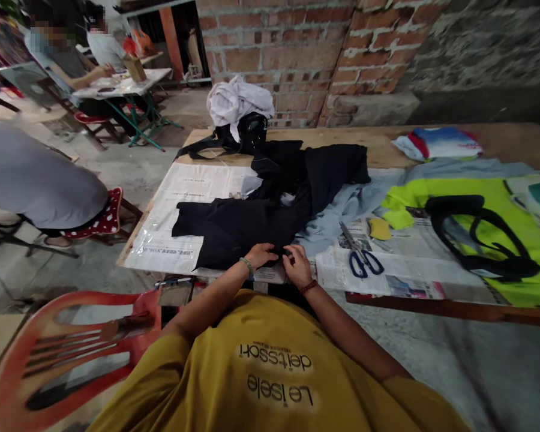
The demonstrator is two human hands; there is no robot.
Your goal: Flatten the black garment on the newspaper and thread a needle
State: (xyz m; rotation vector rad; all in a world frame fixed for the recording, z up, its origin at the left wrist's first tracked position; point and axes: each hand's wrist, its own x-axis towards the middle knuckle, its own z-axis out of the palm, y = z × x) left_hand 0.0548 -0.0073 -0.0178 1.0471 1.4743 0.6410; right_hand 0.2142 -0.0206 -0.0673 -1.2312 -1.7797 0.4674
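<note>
A dark navy garment [247, 225] lies spread on newspaper at the front of the wooden table, bunched up toward its right. At its near edge, my left hand [261, 255], with a green bracelet at the wrist, has its fingers closed on the cloth. Just to the right, my right hand [298, 266] curls thumb and fingers together on the same edge, with a reddish bracelet behind it. The fingertips of both hands are close together, and the bit of cloth between them is too small to make out. Blue-handled scissors [364, 262] lie right of my hands.
Beside the scissors is a yellow sponge-like piece [379, 228]. Neon-yellow cloth [409, 195] with a black strap-like piece [481, 240] covers the right side. A white cloth bundle [238, 102] sits at the back. A red plastic chair [85, 300] stands left; other people sit beyond.
</note>
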